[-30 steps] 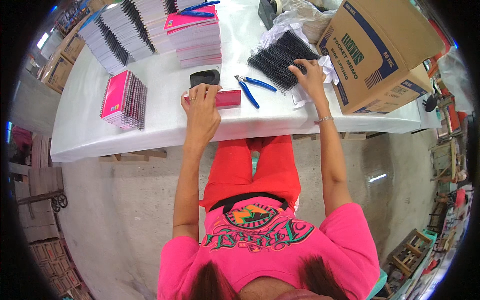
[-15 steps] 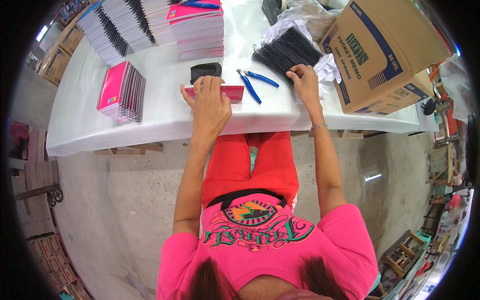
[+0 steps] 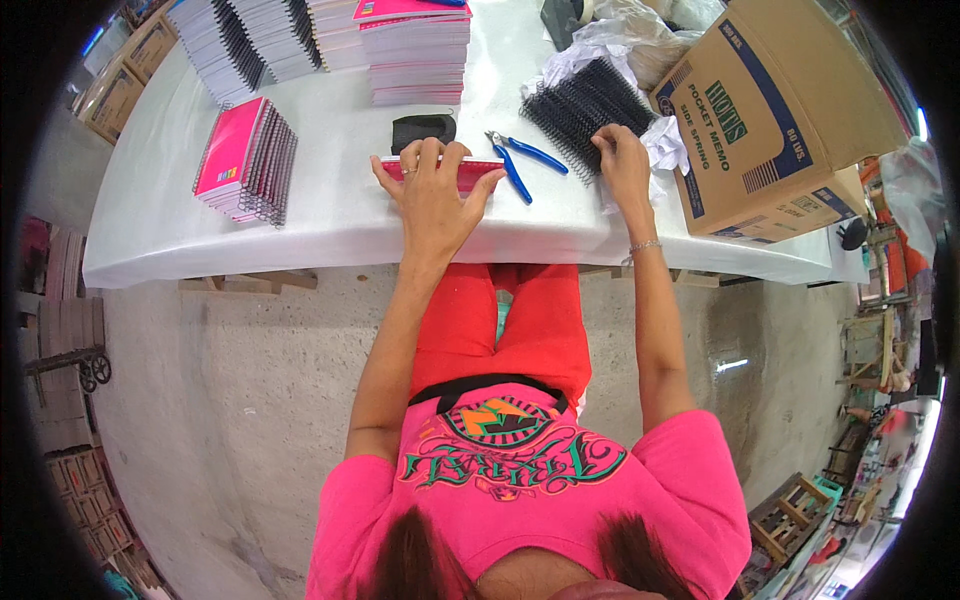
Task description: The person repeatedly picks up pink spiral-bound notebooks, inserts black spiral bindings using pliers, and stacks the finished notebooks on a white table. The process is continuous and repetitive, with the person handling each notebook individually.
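My left hand [image 3: 436, 200] is closed around a pink-covered notepad [image 3: 480, 174], standing it on its edge on the table with the fingers over its top. Just behind it lies a flat black pad [image 3: 424, 130]. At the right, my right hand [image 3: 624, 168] pinches at the near right edge of a pile of black spiral binding coils [image 3: 583, 112]; its fingertips are partly hidden against the coils. Blue-handled cutting pliers [image 3: 520, 160] lie with their handles spread between my two hands.
A stack of coil-bound pink notebooks [image 3: 240, 160] stands at the left. Behind are a taller pink-topped stack [image 3: 415, 60] and white stacks with black coils [image 3: 215, 45]. An open cardboard box [image 3: 750, 130] and crumpled white paper [image 3: 665, 143] are at the right. The table [image 3: 330, 220] is white-covered.
The view has shifted slightly. My left hand still holds the notepad, its thumb now reaching toward the notepad's right end. My right hand stays at the coil pile, the fingers drawn closer together.
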